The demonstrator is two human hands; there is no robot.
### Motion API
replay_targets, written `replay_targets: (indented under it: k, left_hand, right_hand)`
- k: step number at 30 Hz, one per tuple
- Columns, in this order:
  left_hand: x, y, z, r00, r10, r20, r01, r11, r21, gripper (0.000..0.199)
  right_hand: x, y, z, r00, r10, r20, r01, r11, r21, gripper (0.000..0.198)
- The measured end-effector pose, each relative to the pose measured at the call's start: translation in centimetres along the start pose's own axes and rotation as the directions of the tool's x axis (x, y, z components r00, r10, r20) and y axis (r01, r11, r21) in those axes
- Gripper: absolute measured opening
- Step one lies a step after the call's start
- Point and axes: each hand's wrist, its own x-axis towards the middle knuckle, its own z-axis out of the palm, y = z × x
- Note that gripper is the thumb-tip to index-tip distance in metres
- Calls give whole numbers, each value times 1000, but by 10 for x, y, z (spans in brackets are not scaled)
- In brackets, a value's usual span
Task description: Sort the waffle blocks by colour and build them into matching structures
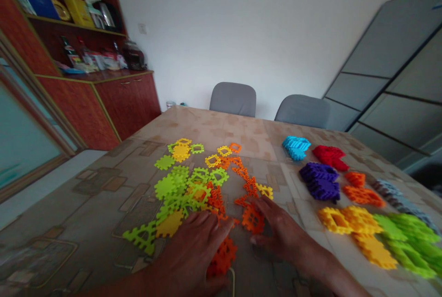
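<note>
Loose toothed plastic building pieces lie in a mixed heap in the middle of the table. My left hand (193, 248) is over the near side of the heap, fingers spread and thumb apart. Under and beside it are an orange building piece (224, 255) and a yellow building piece (171, 224). Its fingertips are partly hidden among the orange pieces. To the right, my right hand (281, 223) is open, with fingers and thumb apart around an orange-red square piece (253, 219) lying on the table. Lime-green pieces (172, 186) lie beyond my left hand, and an orange triangular piece (250, 186) lies beyond my right.
On the right stand colour-sorted stacks: light blue (296, 147), red (330, 156), purple (320, 181), orange (362, 195), yellow (359, 221), green (409, 239) and grey (404, 200). Two grey chairs (233, 99) are at the table's (193, 119) far edge. A red-brown cabinet (127, 103) stands left.
</note>
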Motion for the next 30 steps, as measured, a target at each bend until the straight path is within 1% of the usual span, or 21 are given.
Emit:
replay_targets:
  k: [2, 5, 7, 9, 11, 12, 14, 16, 18, 21, 24, 26, 30]
  left_hand:
    - [-3, -2, 2, 1000, 20, -12, -20, 999, -31, 76]
    - [-7, -16, -1, 997, 28, -67, -36, 992, -123, 77]
    - [-8, -29, -8, 991, 9, -135, -37, 979, -201, 79]
    - [-8, -41, -17, 977, 6, -211, -62, 964, -258, 79]
    - [-9, -48, -25, 970, 35, -242, -105, 954, -282, 79]
    - [-9, -49, -27, 973, 65, -224, -129, 949, -286, 80]
    - [-10, -47, -29, 982, 140, -129, -173, 939, -297, 81]
    - [-11, -44, -28, 976, 216, -29, -214, 925, -313, 82]
    - [-11, -42, -26, 965, 259, 37, -235, 920, -313, 81]
    - [-9, -44, -25, 957, 284, 65, -253, 922, -293, 77]
    - [-8, -47, -26, 950, 301, 83, -267, 922, -281, 75]
    - [-7, -48, -28, 949, 299, 96, -262, 923, -282, 75]
    - [-5, -51, -33, 951, 291, 104, -248, 919, -305, 73]
  right_hand:
    - [0, 0, -1, 1000, -13, -11, 13, 1000, -14, 78]
    - [1, -3, -6, 999, -18, -28, 18, 999, -30, 76]
    - [2, -4, -8, 998, -33, -50, 31, 999, -29, 73]
    - [2, -3, -8, 995, -54, -89, 54, 998, -13, 71]
    - [3, -2, -5, 989, -59, -137, 62, 998, 15, 73]
    - [3, -1, -4, 986, -50, -159, 56, 998, 31, 74]
    - [4, 1, -1, 984, -18, -180, 28, 998, 54, 76]
    - [5, 1, 1, 984, 27, -175, -17, 998, 61, 77]
    - [6, 2, 1, 984, 73, -164, -66, 997, 51, 78]
    - [6, 2, -1, 985, 110, -134, -108, 994, 23, 74]
    - [6, 1, -3, 991, 81, -110, -80, 997, 14, 66]
    - [6, 2, -3, 992, 66, -111, -64, 998, 22, 66]
    - [5, 3, 0, 990, 76, -116, -74, 997, 23, 65]
